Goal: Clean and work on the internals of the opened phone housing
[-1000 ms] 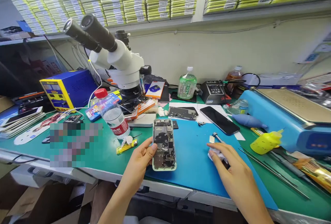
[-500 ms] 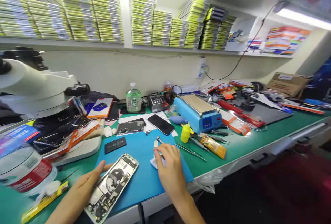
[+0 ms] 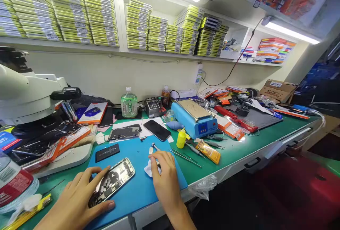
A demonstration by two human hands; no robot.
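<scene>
My left hand (image 3: pixel 79 191) spans an opened phone (image 3: pixel 119 174) on the blue mat (image 3: pixel 138 196). Its thumb is at the phone's near edge and its fingers are at the far edge, covering part of the exposed inner parts. On the right, my right hand (image 3: pixel 164 173) has its fingers curled together beside a crumpled white tissue (image 3: pixel 148 169). What its fingertips hold, if anything, is hidden. Just beyond them are a small whitish piece (image 3: pixel 151 150) and a thin metallic tool (image 3: pixel 155 146). A black phone battery (image 3: pixel 107 152) lies flat behind the opened phone.
Behind the mat lie a dark phone screen (image 3: pixel 157 130) and a phone part (image 3: pixel 124 133). To the right are tweezers (image 3: pixel 187 158), a yellow bottle (image 3: pixel 181 138) and a blue heating plate (image 3: pixel 193 116). A microscope (image 3: pixel 29 91) and a large jug (image 3: pixel 16 184) stand left.
The phone was tilted up in my left hand and now lies lower on the mat. My left hand has moved over it, thumb on the near side. The right hand stays by the tissue.
</scene>
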